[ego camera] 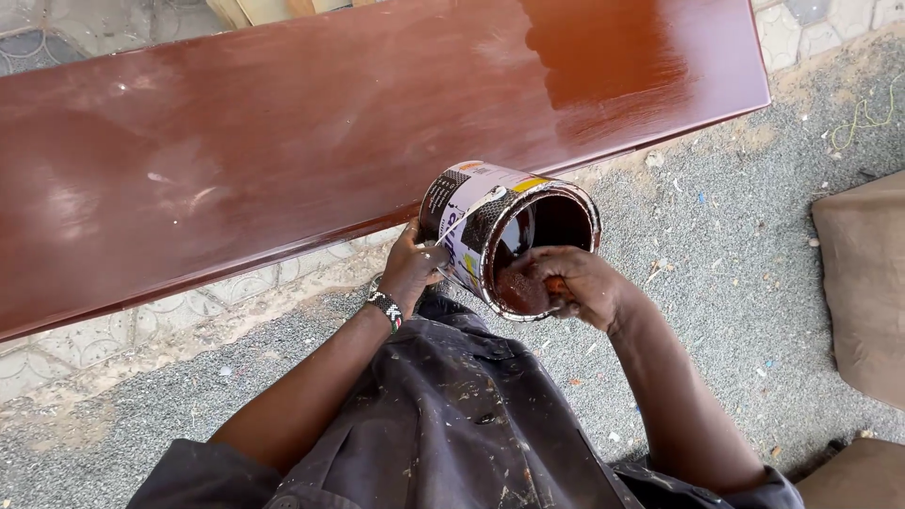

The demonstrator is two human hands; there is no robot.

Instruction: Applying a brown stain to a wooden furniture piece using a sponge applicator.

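Head view, looking down: tilted varnish tin (pixel 490 231) gripped between two hands above gravel ground (pixel 735 283), just in front of a long glossy red-brown board (pixel 283 141).

Left hand (pixel 412 269) clenched around the tin's side wall near the base, beaded wristband (pixel 385 308) at the wrist; right hand (pixel 577 286) at the open mouth, fingers closed on something small and stained, possibly a rag or brush, hard to tell. Rigid metal can, likely partly full of dark liquid, so probably fairly heavy and prone to sloshing; wet rim likely slippery. Best held by the dry labelled wall or the thin wire handle (pixel 467 215). Dark paint-flecked overalls (pixel 452 415) below.
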